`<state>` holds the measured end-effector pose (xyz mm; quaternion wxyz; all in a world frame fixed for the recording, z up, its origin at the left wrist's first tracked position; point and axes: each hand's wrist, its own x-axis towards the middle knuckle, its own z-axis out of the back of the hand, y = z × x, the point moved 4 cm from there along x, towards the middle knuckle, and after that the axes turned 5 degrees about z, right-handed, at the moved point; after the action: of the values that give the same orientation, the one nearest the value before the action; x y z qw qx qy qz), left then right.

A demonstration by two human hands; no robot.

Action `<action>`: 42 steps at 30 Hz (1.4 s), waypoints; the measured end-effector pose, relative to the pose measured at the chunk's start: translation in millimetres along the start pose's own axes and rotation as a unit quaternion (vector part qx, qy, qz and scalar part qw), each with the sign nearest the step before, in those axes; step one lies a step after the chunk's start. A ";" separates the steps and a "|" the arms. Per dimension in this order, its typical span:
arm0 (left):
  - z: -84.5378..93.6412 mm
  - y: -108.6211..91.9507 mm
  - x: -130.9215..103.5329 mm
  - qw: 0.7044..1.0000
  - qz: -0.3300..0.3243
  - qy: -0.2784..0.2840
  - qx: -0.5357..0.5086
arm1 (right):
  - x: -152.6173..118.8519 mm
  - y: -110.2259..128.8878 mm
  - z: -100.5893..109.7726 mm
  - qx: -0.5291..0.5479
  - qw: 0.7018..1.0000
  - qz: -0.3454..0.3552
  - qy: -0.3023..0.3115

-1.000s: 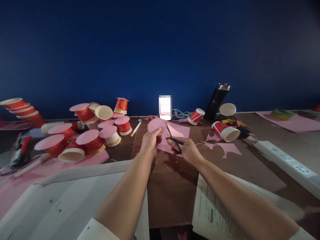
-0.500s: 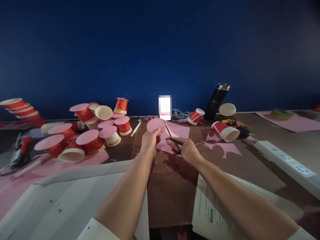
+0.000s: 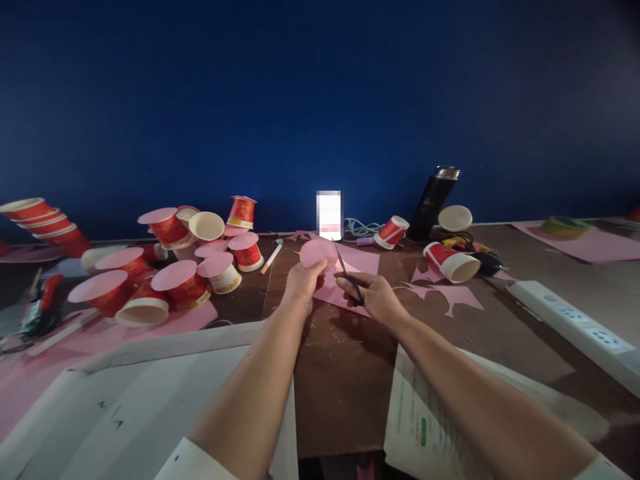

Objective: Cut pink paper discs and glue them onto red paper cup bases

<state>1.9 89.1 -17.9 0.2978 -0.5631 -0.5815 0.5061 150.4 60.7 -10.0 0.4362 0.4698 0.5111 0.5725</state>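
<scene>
My left hand pinches a round pink paper disc by its lower edge, thumb on top. In my right hand are dark-handled scissors, their blades pointing up along the disc's right edge. Whether the blades touch the disc I cannot tell. Beneath both hands a pink paper sheet lies on the brown table. Pink offcuts with curved cut-outs lie to the right of my right hand.
Red paper cups, several topped with pink discs, crowd the left. A lit phone stands at the back. Rightward are tipped cups, a black flask and a power strip. White board and printed paper lie in front.
The disc and my left hand have shifted slightly to the right. The scissors in my right hand have moved only a little and stay at the disc's right edge.
</scene>
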 end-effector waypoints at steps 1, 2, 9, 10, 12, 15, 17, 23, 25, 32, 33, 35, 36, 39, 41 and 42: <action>0.1 0.0 0.3 1.000 -0.003 0.001 0.003 | 0.4 -0.1 0.9 -0.001 1.000 0.000 0.001; 0.1 -0.4 0.5 1.000 -0.007 0.003 0.005 | 0.5 0.2 1.4 -0.003 1.000 -0.001 0.001; 0.6 -2.1 0.5 1.000 -0.002 -0.003 0.005 | -0.2 2.0 0.9 -0.007 1.000 0.005 -0.008; 0.7 -2.0 0.6 1.000 -0.001 -0.004 0.001 | -0.2 2.1 0.8 -0.009 1.000 0.007 -0.007; 0.7 -1.9 0.9 1.000 -0.003 -0.004 -0.006 | -0.4 2.7 0.7 -0.014 1.000 0.009 -0.008; 0.1 -2.3 0.9 1.000 -0.008 0.003 -0.007 | -1.0 4.0 0.7 -0.010 1.000 0.008 -0.017; -0.2 -2.9 0.3 1.000 -0.007 0.004 -0.009 | -1.2 4.5 0.5 -0.006 1.000 0.006 -0.018; -0.4 -4.5 -1.6 1.000 -0.001 0.001 -0.017 | -1.0 5.5 0.0 -0.010 1.000 0.013 -0.010; -0.1 -4.4 -1.4 1.000 0.000 -0.003 -0.020 | -1.4 6.3 -0.2 -0.012 1.000 0.009 -0.013; 0.8 -3.0 0.6 0.999 0.000 -0.007 -0.033 | -3.7 10.0 -1.8 -0.016 1.000 0.007 -0.020; 1.0 -3.0 1.0 0.999 0.000 -0.008 -0.038 | -3.8 10.0 -1.9 -0.018 1.000 0.007 -0.019; 1.4 -3.0 1.7 0.999 0.000 -0.009 -0.045 | -4.0 9.9 -2.0 -0.019 1.000 0.007 -0.017; 1.6 -3.0 1.9 0.999 0.000 -0.009 -0.048 | -4.0 9.9 -2.0 -0.019 1.000 0.007 -0.016; 2.2 -3.0 2.6 0.999 -0.002 -0.010 -0.049 | -4.0 10.3 -1.9 -0.017 1.000 0.005 -0.016; 2.8 -2.7 3.0 0.999 -0.003 -0.011 -0.047 | -4.1 10.7 -2.2 -0.013 1.000 0.003 -0.015; 2.9 -2.5 3.1 0.999 -0.004 -0.010 -0.045 | -4.1 10.8 -2.4 -0.012 1.000 0.003 -0.013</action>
<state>-2.2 91.8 -17.1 0.2682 -0.5680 -0.6091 0.4841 148.6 55.2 0.3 0.4469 0.4737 0.4974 0.5732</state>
